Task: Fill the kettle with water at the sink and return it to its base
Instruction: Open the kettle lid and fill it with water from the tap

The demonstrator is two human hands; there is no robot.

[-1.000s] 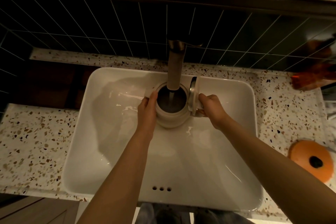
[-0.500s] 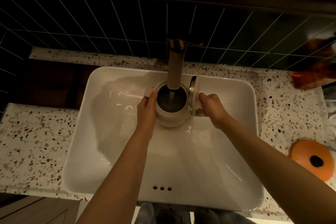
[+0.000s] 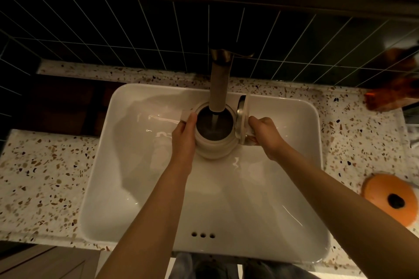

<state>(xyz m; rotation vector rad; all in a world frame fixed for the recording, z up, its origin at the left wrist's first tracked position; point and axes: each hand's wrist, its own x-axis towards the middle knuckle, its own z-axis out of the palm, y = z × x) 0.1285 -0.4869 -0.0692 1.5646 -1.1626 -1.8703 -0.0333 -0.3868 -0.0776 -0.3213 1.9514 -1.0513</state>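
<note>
- While water runs from the faucet (image 3: 218, 88) into the kettle (image 3: 214, 133), hardly anything differs from a sec ago: kettle sits at the same spot under the spout, hands in the same places, stream unbroken.
- Kettle is inside the sink (image 3: 136, 165), toward its back wall, mouth directly below the faucet; lid (image 3: 242, 120) stands flipped up on the kettle's right side.
- Left hand (image 3: 183, 136) is pressed flat vs. the kettle's left wall w/ thumb near the rim, steadying it.
- Right hand (image 3: 264, 133) is clenched on the kettle at its right side, just past the lid; the handle itself is hidden, so grip on it is presumed.
- No change means filling is ongoing, I'd judge; water level inside is too dark to read.
- Base: an orange disc (image 3: 391, 199) lies on the table right of the sink, poss. the base, can't confirm.
- Left to do, probably: shut off water, close lid, carry back.
</note>
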